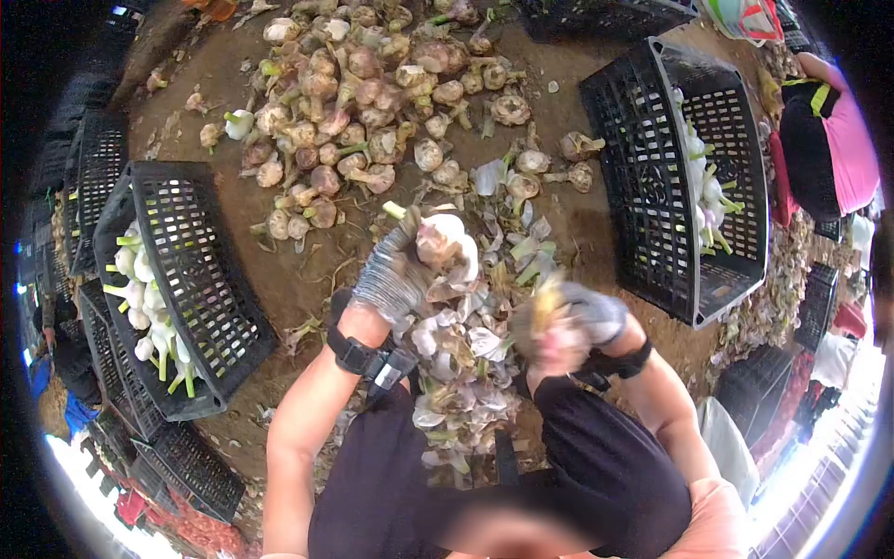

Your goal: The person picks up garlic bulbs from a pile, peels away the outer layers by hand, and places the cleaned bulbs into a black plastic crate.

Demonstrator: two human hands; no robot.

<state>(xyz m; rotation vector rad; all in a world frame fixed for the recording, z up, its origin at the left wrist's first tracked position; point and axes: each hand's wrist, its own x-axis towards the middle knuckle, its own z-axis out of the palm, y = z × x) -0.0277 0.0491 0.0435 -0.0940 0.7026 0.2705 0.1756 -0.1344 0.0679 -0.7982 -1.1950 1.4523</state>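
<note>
My left hand (pixel 396 270), in a grey glove, grips a garlic bulb (pixel 445 244) with a cut green stalk. My right hand (pixel 570 321), also gloved, is blurred with motion just right of the bulb and seems to hold a strip of peeled skin (pixel 543 298). Below both hands, between my knees, lies a heap of loose garlic skins (pixel 461 382). Ahead on the dirt sits a pile of dirty unpeeled garlic bulbs (pixel 358 93).
A black plastic crate (pixel 200 298) on the left holds several peeled white bulbs (pixel 149 307). Another black crate (pixel 652 168) on the right holds peeled bulbs (pixel 703 191) too. More crates are stacked at the lower left. A person in pink (pixel 838 140) sits at the far right.
</note>
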